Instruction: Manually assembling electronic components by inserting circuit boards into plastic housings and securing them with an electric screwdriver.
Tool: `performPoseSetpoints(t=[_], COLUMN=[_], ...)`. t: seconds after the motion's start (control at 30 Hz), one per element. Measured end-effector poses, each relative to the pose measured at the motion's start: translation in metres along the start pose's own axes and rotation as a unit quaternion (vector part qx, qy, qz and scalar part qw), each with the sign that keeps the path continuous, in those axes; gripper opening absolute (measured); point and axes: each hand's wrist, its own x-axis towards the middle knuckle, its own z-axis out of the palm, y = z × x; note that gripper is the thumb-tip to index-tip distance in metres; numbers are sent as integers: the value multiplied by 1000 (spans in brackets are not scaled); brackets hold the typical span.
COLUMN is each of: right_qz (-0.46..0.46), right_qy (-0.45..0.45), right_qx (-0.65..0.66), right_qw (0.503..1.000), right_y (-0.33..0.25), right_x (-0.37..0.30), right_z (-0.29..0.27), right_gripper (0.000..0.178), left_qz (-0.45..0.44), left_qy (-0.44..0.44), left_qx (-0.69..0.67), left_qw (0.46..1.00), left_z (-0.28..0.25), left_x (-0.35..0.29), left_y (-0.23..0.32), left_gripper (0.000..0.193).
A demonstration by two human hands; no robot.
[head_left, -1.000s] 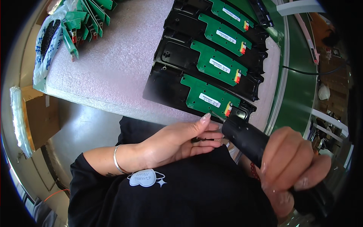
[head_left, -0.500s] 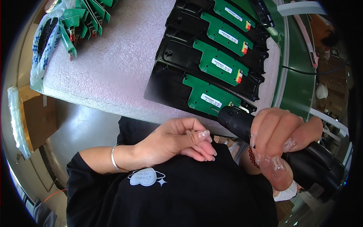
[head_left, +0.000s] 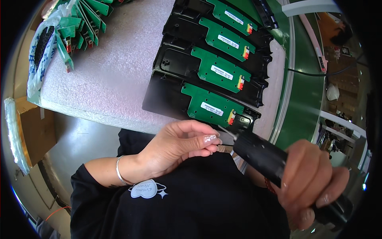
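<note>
My right hand [head_left: 312, 179] is wrapped round a black electric screwdriver [head_left: 260, 155], its thin bit pointing up and left. Close to the bit's tip, the fingertips of my left hand [head_left: 181, 145] are pinched together. Whatever they hold, if anything, is too small to make out. Just beyond both hands lies the nearest green circuit board [head_left: 207, 104], set in a black plastic housing [head_left: 165, 95]. It has a white label and a red and yellow connector at its right end. Similar boards in housings, such as this circuit board [head_left: 223, 71], are lined up behind it.
A pale foam-covered work surface [head_left: 107, 79] bears the housings. At the far left stand several loose circuit boards [head_left: 85, 24] beside a plastic bag [head_left: 38, 67]. A cardboard box [head_left: 36, 131] is below left. Along the right runs a green surface [head_left: 304, 95] crossed by a black cable [head_left: 310, 74].
The screwdriver has drawn back from the nearest board, down and to the right, baring its connector. My left fingers have moved up and closed into a pinch near the bit.
</note>
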Motion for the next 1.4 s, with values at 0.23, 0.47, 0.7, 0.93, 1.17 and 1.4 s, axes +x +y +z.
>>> performPoseSetpoints(t=[0.23, 0.47, 0.7, 0.93, 1.17, 1.4], right_qz=[-28, -90, -20, -1, 63, 61], right_qy=[-5, -55, 118, 117, 75, 84], right_qx=[45, 48, -84, -23, -55, -55], right_qw=[999, 993, 989, 993, 994, 993], right_y=[-18, -19, -8, 5, 22, 27], right_x=[-4, -1, -17, -16, -8, -6], right_z=[3, -12, -16, -24, -25, -26], right_gripper=[18, 16, 29, 33, 26, 26], left_qz=[-36, -39, -77, -111, -70, -58], left_qy=[-12, -80, -68, -46, -64, -35], left_qx=[-17, 12, 65, 77, 105, 134], left_qw=[999, 996, 993, 990, 990, 989], left_z=[11, 29, 43, 21, 2, 1], left_x=[12, 20, 21, 8, 3, 6], left_y=[-1, -10, 0, 0, 3, 2], left_gripper=[11, 25, 34, 28, 21, 16])
